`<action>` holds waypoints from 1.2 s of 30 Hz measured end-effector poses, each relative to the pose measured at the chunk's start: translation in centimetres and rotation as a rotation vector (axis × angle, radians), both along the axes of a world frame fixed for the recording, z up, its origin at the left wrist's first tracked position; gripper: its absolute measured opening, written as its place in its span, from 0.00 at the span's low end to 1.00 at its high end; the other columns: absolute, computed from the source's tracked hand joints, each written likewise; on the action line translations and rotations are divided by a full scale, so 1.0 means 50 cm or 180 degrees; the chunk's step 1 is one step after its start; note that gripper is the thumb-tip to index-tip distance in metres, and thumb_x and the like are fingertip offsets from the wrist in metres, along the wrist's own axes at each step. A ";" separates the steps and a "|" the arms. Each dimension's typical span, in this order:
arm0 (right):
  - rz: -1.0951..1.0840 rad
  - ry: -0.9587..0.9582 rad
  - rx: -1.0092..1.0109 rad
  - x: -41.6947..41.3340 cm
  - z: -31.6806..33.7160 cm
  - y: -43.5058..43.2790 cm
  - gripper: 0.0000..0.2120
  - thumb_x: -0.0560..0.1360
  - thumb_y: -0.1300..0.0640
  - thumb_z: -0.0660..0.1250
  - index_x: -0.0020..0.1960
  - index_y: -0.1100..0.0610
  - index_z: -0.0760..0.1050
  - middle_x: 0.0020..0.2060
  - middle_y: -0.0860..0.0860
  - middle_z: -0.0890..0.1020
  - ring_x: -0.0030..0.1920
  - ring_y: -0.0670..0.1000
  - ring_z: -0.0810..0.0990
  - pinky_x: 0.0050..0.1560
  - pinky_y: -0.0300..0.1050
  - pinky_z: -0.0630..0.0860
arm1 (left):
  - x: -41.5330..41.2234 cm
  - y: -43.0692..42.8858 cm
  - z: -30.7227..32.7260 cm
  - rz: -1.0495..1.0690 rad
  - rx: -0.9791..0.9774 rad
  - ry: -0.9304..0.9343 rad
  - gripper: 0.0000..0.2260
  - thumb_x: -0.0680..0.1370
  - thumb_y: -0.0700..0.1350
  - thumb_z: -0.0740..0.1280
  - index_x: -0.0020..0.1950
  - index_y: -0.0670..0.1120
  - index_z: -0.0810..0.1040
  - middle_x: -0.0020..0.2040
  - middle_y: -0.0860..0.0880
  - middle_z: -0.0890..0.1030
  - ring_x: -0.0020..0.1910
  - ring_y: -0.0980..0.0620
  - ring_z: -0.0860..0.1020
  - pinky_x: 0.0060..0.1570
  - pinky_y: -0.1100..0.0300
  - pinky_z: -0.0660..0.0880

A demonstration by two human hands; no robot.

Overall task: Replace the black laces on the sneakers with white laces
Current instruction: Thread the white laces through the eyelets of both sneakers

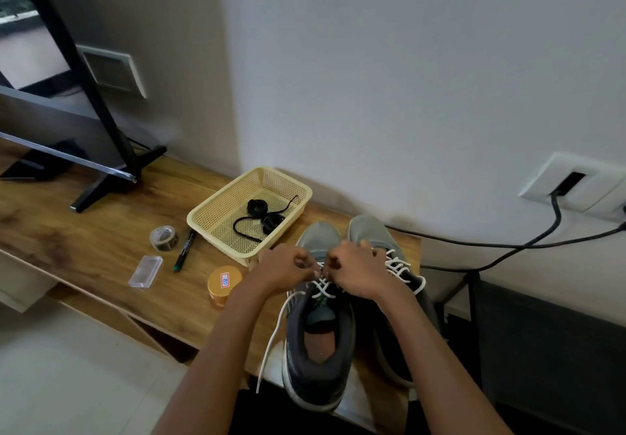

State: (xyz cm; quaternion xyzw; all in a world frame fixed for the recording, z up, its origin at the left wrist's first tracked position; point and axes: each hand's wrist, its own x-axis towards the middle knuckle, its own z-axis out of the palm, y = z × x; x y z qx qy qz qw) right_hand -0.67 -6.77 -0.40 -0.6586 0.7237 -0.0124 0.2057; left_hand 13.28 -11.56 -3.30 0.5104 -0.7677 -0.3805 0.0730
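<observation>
Two grey sneakers stand side by side on the wooden table, toes toward the wall. The left sneaker point(318, 350) carries a white lace point(276, 329) whose loose end hangs off its left side over the table edge. My left hand point(286, 270) and my right hand point(355, 270) are curled over its upper eyelets, each pinching the white lace. The right sneaker point(399, 262) is laced in white, partly hidden under my right forearm. Black laces point(262, 219) lie coiled in a cream plastic basket point(216, 209).
Left of the sneakers on the table point(101, 241) sit an orange-lidded jar point(224, 284), a marker pen point(184, 250), a tape roll point(163, 238) and a clear plastic case point(145, 271). A monitor stand point(111, 177) occupies the back left. Black cables point(508, 241) run from a wall socket at right.
</observation>
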 end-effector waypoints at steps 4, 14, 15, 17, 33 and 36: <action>-0.0052 -0.0068 -0.0007 -0.016 -0.010 0.003 0.09 0.78 0.57 0.56 0.52 0.54 0.75 0.59 0.52 0.74 0.67 0.56 0.63 0.66 0.58 0.52 | -0.003 -0.002 -0.021 0.0057 -0.0017 -0.0041 0.08 0.79 0.47 0.65 0.46 0.43 0.80 0.45 0.51 0.75 0.52 0.51 0.71 0.50 0.59 0.64; -0.0597 -0.0453 -0.0872 -0.029 -0.009 -0.006 0.08 0.77 0.55 0.62 0.50 0.48 0.79 0.52 0.45 0.80 0.61 0.51 0.71 0.61 0.50 0.59 | 0.010 -0.012 -0.028 0.0612 -0.0571 0.0277 0.08 0.75 0.52 0.66 0.38 0.64 0.74 0.44 0.61 0.79 0.52 0.51 0.77 0.59 0.45 0.70; -0.0516 -0.0396 -0.0834 -0.024 -0.013 -0.007 0.08 0.78 0.55 0.62 0.51 0.48 0.79 0.53 0.46 0.79 0.61 0.51 0.70 0.61 0.50 0.59 | 0.008 -0.011 -0.026 0.0535 -0.0620 0.0175 0.08 0.75 0.52 0.67 0.38 0.65 0.74 0.44 0.61 0.78 0.53 0.51 0.77 0.59 0.46 0.70; -0.0304 -0.0191 -0.0739 -0.009 -0.021 -0.007 0.09 0.78 0.55 0.61 0.53 0.48 0.79 0.56 0.47 0.78 0.61 0.53 0.69 0.60 0.51 0.60 | 0.003 -0.007 -0.028 0.0459 -0.0674 -0.0037 0.05 0.75 0.54 0.68 0.40 0.63 0.77 0.44 0.60 0.77 0.55 0.52 0.74 0.61 0.49 0.65; -0.0283 0.0219 -0.0500 0.004 -0.040 -0.011 0.11 0.78 0.58 0.58 0.53 0.53 0.77 0.58 0.50 0.76 0.64 0.54 0.68 0.64 0.56 0.57 | -0.004 0.009 -0.035 0.0316 -0.0744 -0.0155 0.05 0.80 0.52 0.61 0.45 0.57 0.73 0.53 0.56 0.74 0.59 0.52 0.70 0.61 0.51 0.55; -0.0298 0.0193 -0.0642 0.000 -0.043 -0.010 0.11 0.77 0.58 0.58 0.51 0.52 0.79 0.55 0.49 0.78 0.61 0.53 0.70 0.63 0.55 0.57 | -0.001 0.006 -0.037 0.0306 -0.0698 -0.0140 0.06 0.80 0.50 0.61 0.44 0.56 0.71 0.50 0.57 0.72 0.59 0.52 0.70 0.62 0.51 0.55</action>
